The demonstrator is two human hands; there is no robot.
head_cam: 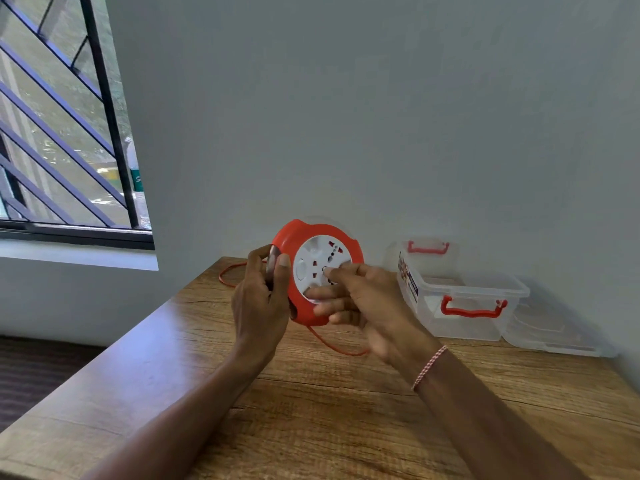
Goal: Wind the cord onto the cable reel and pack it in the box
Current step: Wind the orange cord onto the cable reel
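Note:
A round red cable reel [313, 244] with a white socket face is held upright above the wooden table [346, 410]. My left hand [261, 303] grips its left rim. My right hand [360, 299] rests its fingers on the white face, index finger in a hollow of the disc; the hand is slightly blurred. A thin red cord [332, 344] hangs from the reel's bottom and another loop of the cord [225, 277] lies on the table behind my left hand. The clear plastic box [460, 317] with red handles stands open to the right, by the wall.
The box's clear lid [554, 337] lies flat to the right of the box, near the wall. A barred window [62, 133] is on the left. The table's left edge drops to a dark floor.

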